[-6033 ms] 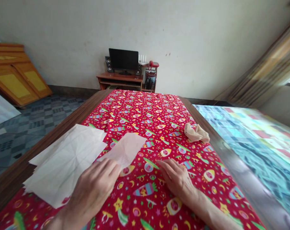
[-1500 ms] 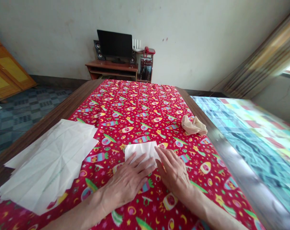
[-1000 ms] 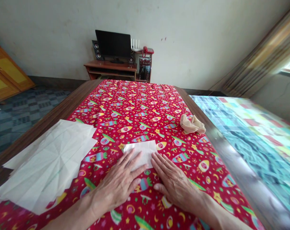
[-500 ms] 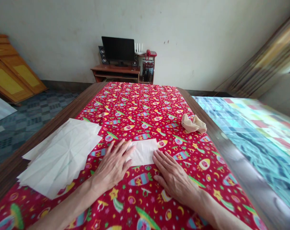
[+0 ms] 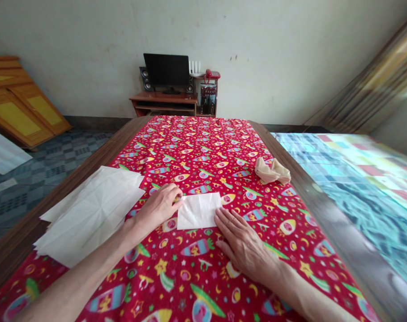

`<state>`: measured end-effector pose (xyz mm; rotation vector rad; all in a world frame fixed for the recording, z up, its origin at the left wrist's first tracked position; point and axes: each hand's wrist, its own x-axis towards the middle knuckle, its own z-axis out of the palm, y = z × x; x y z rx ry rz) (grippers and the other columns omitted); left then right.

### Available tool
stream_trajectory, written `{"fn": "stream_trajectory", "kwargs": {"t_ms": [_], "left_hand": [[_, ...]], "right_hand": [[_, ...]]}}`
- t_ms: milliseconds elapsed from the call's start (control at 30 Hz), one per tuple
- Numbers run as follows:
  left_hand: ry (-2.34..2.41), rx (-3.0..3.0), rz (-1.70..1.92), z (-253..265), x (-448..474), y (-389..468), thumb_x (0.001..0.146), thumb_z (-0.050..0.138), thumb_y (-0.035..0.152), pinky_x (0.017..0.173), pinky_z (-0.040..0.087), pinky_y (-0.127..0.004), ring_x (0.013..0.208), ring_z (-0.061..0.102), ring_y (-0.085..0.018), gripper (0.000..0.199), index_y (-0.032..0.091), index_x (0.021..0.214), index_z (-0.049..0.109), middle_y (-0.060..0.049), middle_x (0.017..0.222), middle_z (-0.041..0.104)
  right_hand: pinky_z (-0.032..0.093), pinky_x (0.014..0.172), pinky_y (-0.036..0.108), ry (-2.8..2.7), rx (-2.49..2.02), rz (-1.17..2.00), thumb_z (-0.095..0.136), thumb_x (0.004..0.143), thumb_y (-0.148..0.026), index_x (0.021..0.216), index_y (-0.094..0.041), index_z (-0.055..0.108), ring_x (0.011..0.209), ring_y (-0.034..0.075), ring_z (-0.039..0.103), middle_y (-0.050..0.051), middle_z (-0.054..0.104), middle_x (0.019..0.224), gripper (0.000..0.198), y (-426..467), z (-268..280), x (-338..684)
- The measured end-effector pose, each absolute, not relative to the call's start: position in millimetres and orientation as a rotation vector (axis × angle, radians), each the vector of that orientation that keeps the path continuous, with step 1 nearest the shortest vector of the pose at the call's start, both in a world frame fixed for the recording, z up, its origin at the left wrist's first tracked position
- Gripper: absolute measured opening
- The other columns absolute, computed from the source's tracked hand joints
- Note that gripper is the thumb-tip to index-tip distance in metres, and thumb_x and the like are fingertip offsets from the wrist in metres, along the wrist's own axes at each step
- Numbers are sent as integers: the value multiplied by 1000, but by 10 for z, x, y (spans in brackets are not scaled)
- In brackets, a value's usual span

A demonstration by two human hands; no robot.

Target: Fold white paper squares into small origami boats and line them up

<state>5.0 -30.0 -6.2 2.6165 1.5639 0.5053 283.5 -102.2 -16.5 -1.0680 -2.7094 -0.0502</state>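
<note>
A folded rectangle of white paper point(image 5: 199, 212) lies flat on the red patterned cloth point(image 5: 193, 264). At its upper left corner, my left hand point(image 5: 164, 202) has its fingers curled, with thumb and fingertips pinched at the paper's corner. My right hand point(image 5: 238, 237) rests flat, fingers stretched out and together, its fingertips touching the paper's right edge. To the left, partly behind my left forearm, lies a stack of creased white paper sheets point(image 5: 96, 210). A folded cream paper piece point(image 5: 272, 171) sits upright on the cloth at the right.
The cloth covers a dark wooden table point(image 5: 102, 150). Beyond it stand a monitor point(image 5: 167, 70) on a small desk point(image 5: 164, 97) and a red telephone point(image 5: 212, 74). A wooden cabinet point(image 5: 25, 103) is at the left, and a bed with a checked cover point(image 5: 354, 179) at the right.
My left hand has gone from lying flat on the paper's left side to pinching at its upper left corner, uncovering the left edge. My right hand stays in place.
</note>
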Motion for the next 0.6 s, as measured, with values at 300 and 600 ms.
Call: {"fn": "stream_trajectory", "kwargs": {"t_ms": [300, 600], "left_hand": [[1641, 2607, 434, 14, 106, -283, 86, 46, 11, 72, 48, -27, 79, 60, -16, 13, 19, 84, 57, -2, 84, 60], [1096, 2848, 749, 36, 286, -737, 90, 38, 6, 99, 46, -31, 109, 56, -17, 30, 17, 109, 58, -6, 112, 62]], "right_hand": [[34, 111, 45, -2683, -1061, -5, 44, 94, -28, 141, -8, 38, 138, 26, 28, 14, 36, 146, 51, -1022, -150, 2832], [34, 111, 44, -2689, -1050, -8, 45, 94, -28, 139, -6, 40, 137, 27, 29, 15, 37, 145, 51, -1014, -143, 2823]]}}
